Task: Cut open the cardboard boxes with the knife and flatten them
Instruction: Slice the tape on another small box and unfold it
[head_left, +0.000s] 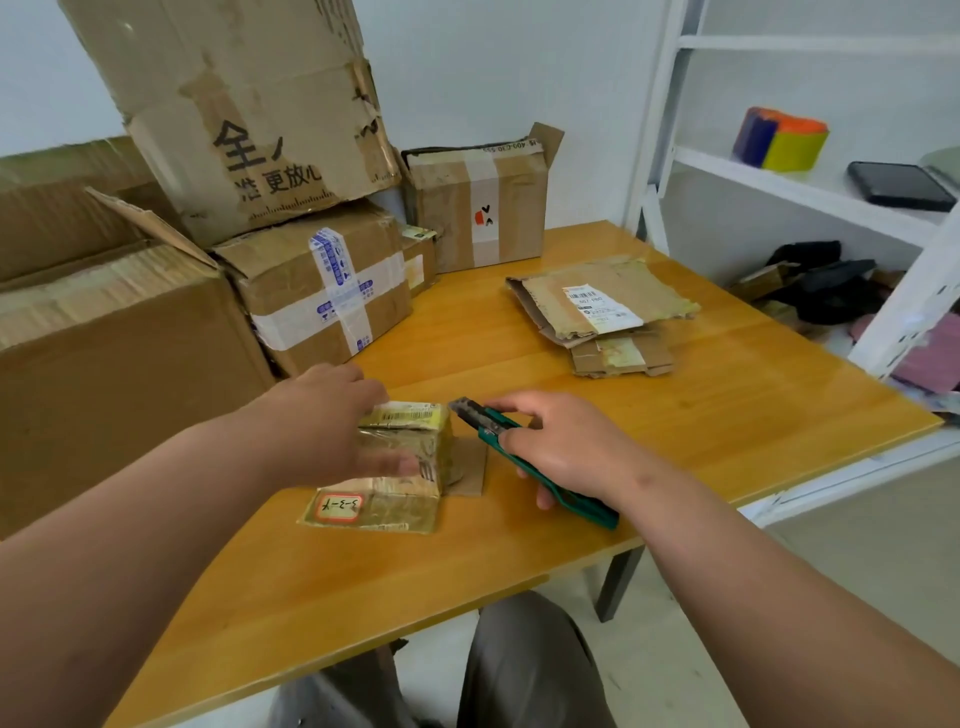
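At frame centre, the left hand (332, 415) is gripping a small tape-glossed cardboard box (410, 447), thumb and fingers clasping it. The right hand (561, 447) is curling around a slim green knife (519, 457), tip beside the box. Flattened cardboard (602, 312) is lying upper right on the smooth wooden tabletop (727, 415); bulky taped boxes (322, 291) are stacking upper left.

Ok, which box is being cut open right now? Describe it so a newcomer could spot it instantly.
Start at the wooden table and look at its near edge, between the two hands. The small box stands there, gripped by the left hand, with the green knife in the right hand at its top corner. Unlike the stacked boxes behind, it is tiny, wrapped in yellowish tape, with a handwritten label.
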